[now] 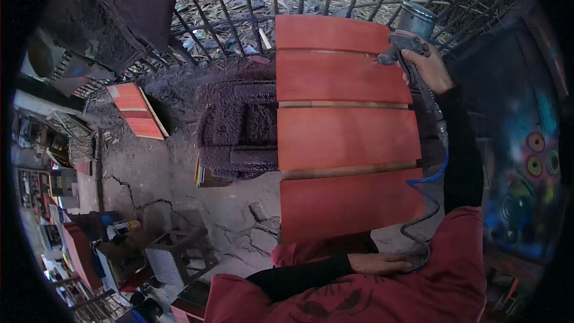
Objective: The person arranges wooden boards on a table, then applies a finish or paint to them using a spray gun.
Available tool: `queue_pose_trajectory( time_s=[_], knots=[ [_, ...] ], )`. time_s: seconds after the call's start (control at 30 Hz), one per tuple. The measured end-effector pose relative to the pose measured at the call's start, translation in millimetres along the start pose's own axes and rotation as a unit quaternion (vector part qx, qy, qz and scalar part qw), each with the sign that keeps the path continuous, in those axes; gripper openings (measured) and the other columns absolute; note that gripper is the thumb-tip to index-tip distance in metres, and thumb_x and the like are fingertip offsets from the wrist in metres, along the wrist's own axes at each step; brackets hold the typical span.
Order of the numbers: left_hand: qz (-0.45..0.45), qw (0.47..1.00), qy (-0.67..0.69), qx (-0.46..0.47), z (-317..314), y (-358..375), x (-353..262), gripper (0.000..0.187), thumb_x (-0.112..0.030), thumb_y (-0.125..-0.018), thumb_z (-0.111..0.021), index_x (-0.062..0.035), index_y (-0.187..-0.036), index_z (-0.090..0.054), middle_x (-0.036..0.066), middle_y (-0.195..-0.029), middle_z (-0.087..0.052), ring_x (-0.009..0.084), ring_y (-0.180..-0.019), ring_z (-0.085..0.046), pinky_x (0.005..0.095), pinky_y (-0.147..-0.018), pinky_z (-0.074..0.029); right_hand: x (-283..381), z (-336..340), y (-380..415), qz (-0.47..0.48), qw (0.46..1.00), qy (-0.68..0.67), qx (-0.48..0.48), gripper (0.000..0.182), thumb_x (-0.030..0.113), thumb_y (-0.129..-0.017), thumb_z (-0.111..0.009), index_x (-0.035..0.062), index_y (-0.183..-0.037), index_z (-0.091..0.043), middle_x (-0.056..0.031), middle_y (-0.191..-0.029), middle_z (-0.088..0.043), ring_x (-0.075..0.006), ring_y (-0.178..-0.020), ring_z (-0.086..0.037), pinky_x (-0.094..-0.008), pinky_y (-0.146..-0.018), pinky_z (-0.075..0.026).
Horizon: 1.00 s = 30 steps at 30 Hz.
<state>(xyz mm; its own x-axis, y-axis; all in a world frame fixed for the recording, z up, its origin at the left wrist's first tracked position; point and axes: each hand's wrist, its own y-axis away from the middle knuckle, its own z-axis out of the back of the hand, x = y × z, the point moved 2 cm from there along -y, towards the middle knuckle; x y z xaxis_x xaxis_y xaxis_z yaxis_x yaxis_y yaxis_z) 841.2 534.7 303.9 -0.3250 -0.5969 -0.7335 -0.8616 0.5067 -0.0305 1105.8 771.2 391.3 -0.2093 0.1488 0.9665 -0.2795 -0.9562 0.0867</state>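
Our spray gun [402, 43] is at the right edge of the red boards [344, 78], nozzle pointing left across them, its long axis running from the metal cup [417, 19] down toward the hose [446, 157]. Our right hand [433, 70] wraps its handle, fingers curled; our left hand [378, 263] lies low beside the hose, its grip unclear to us.

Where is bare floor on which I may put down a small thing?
Bare, cracked floor lies between the leaning board and the stool. Crowded: the right side of the red boards, with the right hand, spray gun and blue hose.
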Motion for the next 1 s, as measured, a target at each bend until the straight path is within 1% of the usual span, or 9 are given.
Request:
queue_pose_trajectory(
  time_s=[0.13,0.23,0.3,0.53,0.6,0.73,0.8,0.9,1.0],
  knots=[
    [0.038,0.999,-0.002,0.004,0,13,-8,0.066,-0.053,-0.091,-0.031,-0.0068,-0.138,-0.026,0.009,-0.125,-0.043,0.0156,-0.107,-0.045,0.0245,-0.084,-0.039,14,-41,-11,0.008,0.999,0.014,0.031,0.038,0.009,-0.088,-0.047,0.0056,-0.126,-0.043,-0.0059,-0.071,-0.057,-0.0126,-0.048,-0.054,-0.0247,-0.041,-0.045],
    [-0.006,1.000,-0.003,0.006,-5,21,-15,0.065,-0.048,-0.093,-0.031,-0.0034,-0.139,-0.019,0.013,-0.145,-0.021,0.0247,-0.132,-0.022,0.0320,-0.108,-0.019,24,-72,-17,0.005,0.999,0.012,0.042,0.037,0.009,-0.088,-0.047,0.0057,-0.125,-0.044,-0.0055,-0.069,-0.056,-0.0125,-0.047,-0.054,-0.0253,-0.040,-0.044],
    [0.023,0.998,-0.013,-0.060,-6,28,-15,0.060,-0.050,-0.092,-0.032,-0.0060,-0.133,-0.032,0.007,-0.110,-0.046,0.0142,-0.094,-0.047,0.0242,-0.079,-0.040,30,-91,-19,0.049,0.996,-0.016,0.072,0.037,0.009,-0.088,-0.046,0.0056,-0.125,-0.044,-0.0056,-0.069,-0.056,-0.0123,-0.048,-0.054,-0.0251,-0.041,-0.044],
    [-0.025,0.999,0.004,-0.040,-3,26,-4,0.054,-0.048,-0.092,-0.033,-0.0060,-0.126,-0.036,0.006,-0.101,-0.046,0.0147,-0.086,-0.047,0.0235,-0.076,-0.041,42,-131,-23,0.061,0.988,-0.071,0.126,0.040,0.009,-0.088,-0.046,0.0057,-0.128,-0.043,-0.0058,-0.070,-0.056,-0.0127,-0.048,-0.054,-0.0253,-0.041,-0.045],
    [-0.001,1.000,-0.003,0.019,2,23,-2,0.062,-0.044,-0.093,-0.035,-0.0027,-0.138,-0.022,0.016,-0.140,-0.028,0.0267,-0.129,-0.028,0.0325,-0.107,-0.022,41,-131,-20,0.057,0.989,-0.067,0.123,0.040,0.009,-0.088,-0.046,0.0057,-0.128,-0.042,-0.0057,-0.070,-0.056,-0.0127,-0.048,-0.054,-0.0254,-0.041,-0.045],
    [-0.024,0.998,-0.055,0.012,5,18,20,0.062,-0.043,-0.093,-0.035,-0.0014,-0.137,-0.022,0.016,-0.139,-0.030,0.0261,-0.129,-0.029,0.0319,-0.105,-0.024,30,-115,-16,0.035,0.993,-0.050,0.101,0.040,0.009,-0.088,-0.046,0.0069,-0.128,-0.043,-0.0057,-0.070,-0.056,-0.0124,-0.048,-0.054,-0.0256,-0.041,-0.045],
    [-0.270,0.925,-0.264,-0.038,11,4,39,0.050,-0.042,-0.095,-0.030,-0.0040,-0.128,-0.034,0.011,-0.112,-0.041,0.0178,-0.089,-0.049,0.0256,-0.079,-0.042,21,-97,-13,0.033,0.994,-0.043,0.091,0.040,0.011,-0.089,-0.048,0.0076,-0.128,-0.042,-0.0060,-0.072,-0.057,-0.0119,-0.048,-0.055,-0.0247,-0.041,-0.045],
    [0.014,0.999,-0.029,-0.001,0,18,-10,0.051,-0.039,-0.095,-0.031,-0.0034,-0.131,-0.031,0.013,-0.123,-0.037,0.0209,-0.097,-0.049,0.0281,-0.082,-0.043,18,-69,-2,0.017,0.998,-0.006,0.055,0.041,0.012,-0.089,-0.049,0.0085,-0.129,-0.042,-0.0062,-0.073,-0.058,-0.0111,-0.049,-0.055,-0.0237,-0.042,-0.046],
    [-0.031,0.998,-0.045,0.016,2,9,1,0.051,-0.039,-0.095,-0.030,-0.0031,-0.132,-0.029,0.014,-0.131,-0.034,0.0238,-0.105,-0.048,0.0306,-0.087,-0.042,11,-38,8,0.005,0.999,-0.003,0.031,0.041,0.012,-0.089,-0.048,0.0083,-0.129,-0.042,-0.0060,-0.070,-0.057,-0.0111,-0.049,-0.054,-0.0240,-0.044,-0.046]
  ],
)
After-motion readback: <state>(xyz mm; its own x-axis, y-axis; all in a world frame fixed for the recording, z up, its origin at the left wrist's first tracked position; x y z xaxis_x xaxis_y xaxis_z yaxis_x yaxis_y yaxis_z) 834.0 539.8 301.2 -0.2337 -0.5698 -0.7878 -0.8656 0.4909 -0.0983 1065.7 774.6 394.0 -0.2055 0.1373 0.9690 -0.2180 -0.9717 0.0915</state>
